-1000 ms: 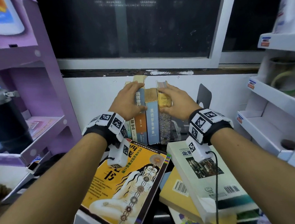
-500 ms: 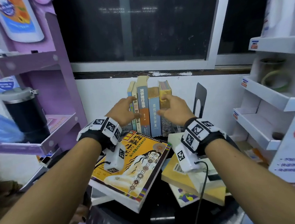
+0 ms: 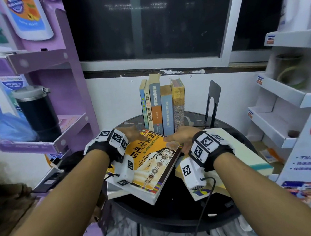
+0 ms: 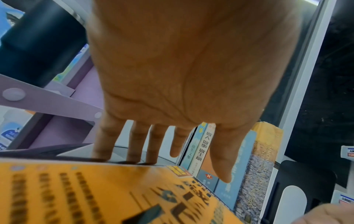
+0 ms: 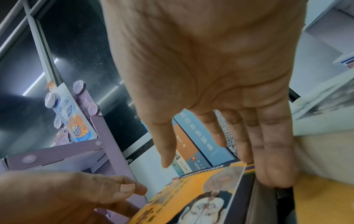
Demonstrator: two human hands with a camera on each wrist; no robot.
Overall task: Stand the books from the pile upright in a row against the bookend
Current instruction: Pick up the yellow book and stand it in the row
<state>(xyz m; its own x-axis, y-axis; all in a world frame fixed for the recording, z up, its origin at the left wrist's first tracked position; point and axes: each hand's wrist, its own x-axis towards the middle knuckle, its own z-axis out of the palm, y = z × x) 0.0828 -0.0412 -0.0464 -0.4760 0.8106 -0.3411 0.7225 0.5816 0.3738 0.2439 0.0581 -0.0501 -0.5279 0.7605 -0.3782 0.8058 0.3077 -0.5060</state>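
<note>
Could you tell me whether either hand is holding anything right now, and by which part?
Nothing is gripped yet; the left hand and right hand have straight fingers at the orange book's far edges.

Head cam high, facing window, wrist cams close, blurry, share book row (image 3: pixel 162 106)

White spine (image 3: pixel 148 107) reads "李嘉誠"; yellow cover (image 3: pixel 150 161) "生死".

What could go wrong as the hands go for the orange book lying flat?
1. The upright row stands apart from the bookend, with neither hand on it; a bump could topple it.
2. The orange book overhangs the pile; left hand and right hand are only at its edges, fingers straight, so it might slide off the table.
</note>
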